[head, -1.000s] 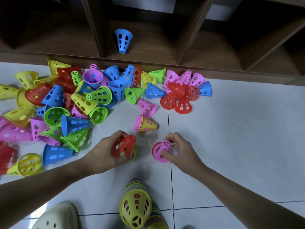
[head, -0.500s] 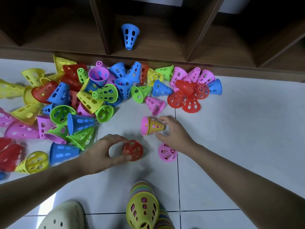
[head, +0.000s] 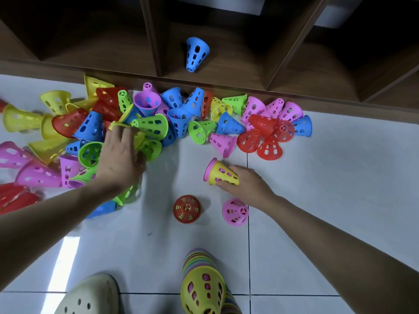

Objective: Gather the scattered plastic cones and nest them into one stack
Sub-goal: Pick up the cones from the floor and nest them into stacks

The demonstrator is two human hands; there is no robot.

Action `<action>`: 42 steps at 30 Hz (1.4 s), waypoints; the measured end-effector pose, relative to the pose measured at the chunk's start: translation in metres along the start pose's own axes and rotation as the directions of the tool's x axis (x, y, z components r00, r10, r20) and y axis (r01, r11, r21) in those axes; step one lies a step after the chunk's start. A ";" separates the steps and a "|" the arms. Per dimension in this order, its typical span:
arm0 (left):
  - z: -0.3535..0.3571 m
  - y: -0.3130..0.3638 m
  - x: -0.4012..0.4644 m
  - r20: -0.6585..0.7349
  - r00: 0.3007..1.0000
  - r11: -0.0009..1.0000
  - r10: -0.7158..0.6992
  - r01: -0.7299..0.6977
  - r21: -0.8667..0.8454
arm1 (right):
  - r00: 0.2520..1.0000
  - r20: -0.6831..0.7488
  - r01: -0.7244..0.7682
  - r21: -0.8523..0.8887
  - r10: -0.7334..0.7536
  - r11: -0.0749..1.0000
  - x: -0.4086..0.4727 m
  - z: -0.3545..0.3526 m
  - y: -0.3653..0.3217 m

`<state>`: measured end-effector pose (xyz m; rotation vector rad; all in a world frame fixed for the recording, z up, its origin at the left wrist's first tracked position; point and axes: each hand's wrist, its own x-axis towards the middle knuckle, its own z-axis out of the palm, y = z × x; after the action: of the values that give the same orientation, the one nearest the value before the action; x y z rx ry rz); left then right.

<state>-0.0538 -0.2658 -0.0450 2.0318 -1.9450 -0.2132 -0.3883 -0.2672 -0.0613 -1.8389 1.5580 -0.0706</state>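
Progress looks early: one multicoloured nested stack (head: pixel 205 284) lies on the floor (head: pixel 317 177) near the camera; most cones (head: pixel 149 125) remain scattered by the shelf (head: pixel 226 71); right hand (head: pixel 249 185) grips a yellow-over-pink pair (head: pixel 221 174); left hand (head: pixel 120 155) reaches, fingers released, into the pile.

Left hand (head: pixel 119 158) reaches forward, fingers straight; right hand (head: pixel 247 183) has its grip curled.

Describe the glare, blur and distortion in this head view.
Head view: a bright glare streak on the floor tile; the left hand slightly motion-blurred over the pile; wide-angle bending of the shelf edge; shelf compartments dark; the near stack soft.
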 end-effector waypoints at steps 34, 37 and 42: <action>-0.009 0.000 -0.002 0.121 0.993 0.955 -0.002 0.037 -0.295 | 0.989 -0.112 0.093 -0.013 -0.094 0.996 -0.121 -0.039 0.001; -0.020 0.018 -0.014 0.075 0.994 0.939 0.079 -0.049 -0.341 | 0.997 -0.033 0.063 -0.065 -0.065 0.996 -0.122 -0.028 0.009; -0.038 0.050 -0.047 0.096 0.949 0.867 0.300 -0.229 -0.442 | 0.999 0.015 0.029 -0.033 -0.028 0.999 -0.121 -0.022 0.019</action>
<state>-0.0915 -0.2153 0.0018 1.4877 -2.0268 -0.6913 -0.4468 -0.1713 -0.0079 -1.8835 1.5319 -0.0449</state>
